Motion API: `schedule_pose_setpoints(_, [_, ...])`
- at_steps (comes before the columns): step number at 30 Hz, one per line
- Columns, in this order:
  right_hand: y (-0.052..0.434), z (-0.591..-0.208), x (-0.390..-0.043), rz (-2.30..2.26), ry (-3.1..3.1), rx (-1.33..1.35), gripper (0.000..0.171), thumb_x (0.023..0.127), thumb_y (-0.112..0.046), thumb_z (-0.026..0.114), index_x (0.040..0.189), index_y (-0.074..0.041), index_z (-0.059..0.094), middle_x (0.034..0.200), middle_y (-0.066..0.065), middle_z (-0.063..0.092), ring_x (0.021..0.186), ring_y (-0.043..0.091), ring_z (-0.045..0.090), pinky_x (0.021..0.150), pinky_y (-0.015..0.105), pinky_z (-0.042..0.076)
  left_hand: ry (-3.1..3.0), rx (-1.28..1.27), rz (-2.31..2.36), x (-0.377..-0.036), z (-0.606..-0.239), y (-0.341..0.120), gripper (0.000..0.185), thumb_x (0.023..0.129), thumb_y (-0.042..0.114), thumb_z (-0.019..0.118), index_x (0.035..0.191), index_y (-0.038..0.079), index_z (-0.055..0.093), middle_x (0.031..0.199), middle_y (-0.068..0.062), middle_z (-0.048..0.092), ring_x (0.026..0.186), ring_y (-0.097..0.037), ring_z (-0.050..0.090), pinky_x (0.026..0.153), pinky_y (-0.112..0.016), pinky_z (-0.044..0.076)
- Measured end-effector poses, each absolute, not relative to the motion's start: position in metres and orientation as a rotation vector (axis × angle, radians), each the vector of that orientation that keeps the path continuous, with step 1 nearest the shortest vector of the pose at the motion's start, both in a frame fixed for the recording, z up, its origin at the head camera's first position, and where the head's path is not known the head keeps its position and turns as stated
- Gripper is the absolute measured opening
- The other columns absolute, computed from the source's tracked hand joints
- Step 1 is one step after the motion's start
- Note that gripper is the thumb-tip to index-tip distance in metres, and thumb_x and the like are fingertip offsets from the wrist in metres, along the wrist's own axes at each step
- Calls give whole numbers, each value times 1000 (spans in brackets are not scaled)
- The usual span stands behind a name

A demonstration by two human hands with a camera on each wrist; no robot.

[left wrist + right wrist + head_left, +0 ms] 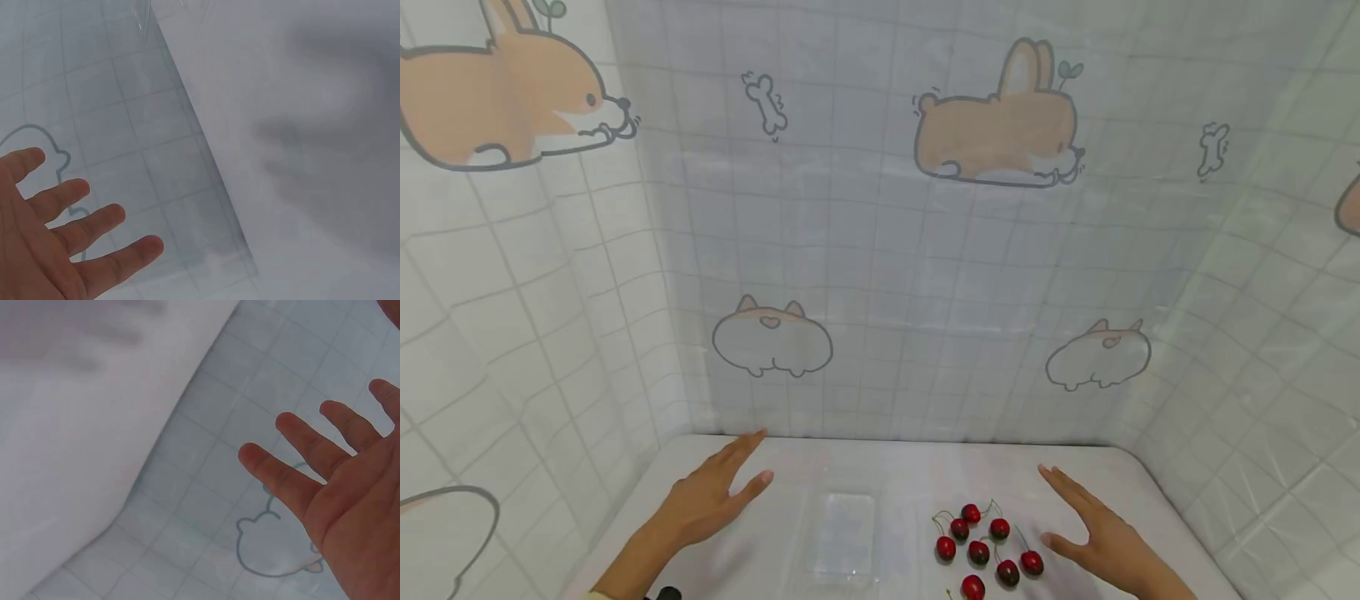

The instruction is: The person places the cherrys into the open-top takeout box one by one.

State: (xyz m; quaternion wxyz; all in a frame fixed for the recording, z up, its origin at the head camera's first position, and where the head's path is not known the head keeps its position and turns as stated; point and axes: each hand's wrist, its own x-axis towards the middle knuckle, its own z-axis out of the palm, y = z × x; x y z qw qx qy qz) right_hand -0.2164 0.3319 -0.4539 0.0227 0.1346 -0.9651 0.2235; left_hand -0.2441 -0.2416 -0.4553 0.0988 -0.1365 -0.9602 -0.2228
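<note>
Cherries [983, 546] between hands, beside right hand [1101, 533]

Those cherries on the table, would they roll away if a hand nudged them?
Probably. The cherries look round and glossy, so they would likely roll on the smooth white table. Their thin curved stems may slow them. They look small and light, probably easily bruised if squeezed.

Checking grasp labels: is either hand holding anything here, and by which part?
Nothing is held. The left hand and right hand are both open with fingers spread, above the table. The cherries and clear tray lie untouched.
</note>
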Motion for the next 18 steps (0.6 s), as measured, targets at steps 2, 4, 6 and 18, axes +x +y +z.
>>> schedule_pose_setpoints(2, [329, -457, -218, 720, -2997, 428, 95, 82, -64, 73, 160, -31, 29, 159, 19, 33, 137, 47, 40, 95, 72, 44, -2854, -403, -676, -245, -457, -240, 70, 101, 65, 40, 160, 32, 26, 160, -10, 35, 134, -47, 43, 77, -78, 45])
schedule_pose_setpoints(4, [325, -461, -219, 738, -3014, 413, 95, 81, -59, 77, 159, -29, 33, 158, 18, 35, 137, 46, 41, 97, 70, 43, -2870, -399, -709, -245, -459, -239, 70, 100, 66, 40, 161, 33, 26, 160, -10, 35, 134, -48, 42, 78, -80, 43])
schedule_pose_setpoints(6, [322, -464, -219, 747, -3034, 392, 94, 79, -56, 80, 158, -29, 35, 158, 16, 37, 136, 45, 42, 97, 70, 44, -2887, -396, -765, -246, -460, -236, 71, 100, 66, 40, 161, 34, 24, 160, -11, 35, 136, -48, 40, 82, -81, 41])
schedule_pose_setpoints(18, [311, -482, -213, 882, -3156, 285, 85, 77, -43, 86, 152, -28, 47, 154, 12, 43, 133, 46, 44, 94, 72, 44, -2864, -414, -1240, -247, -484, -224, 74, 100, 59, 52, 161, 29, 24, 158, -16, 35, 135, -46, 42, 102, -71, 38])
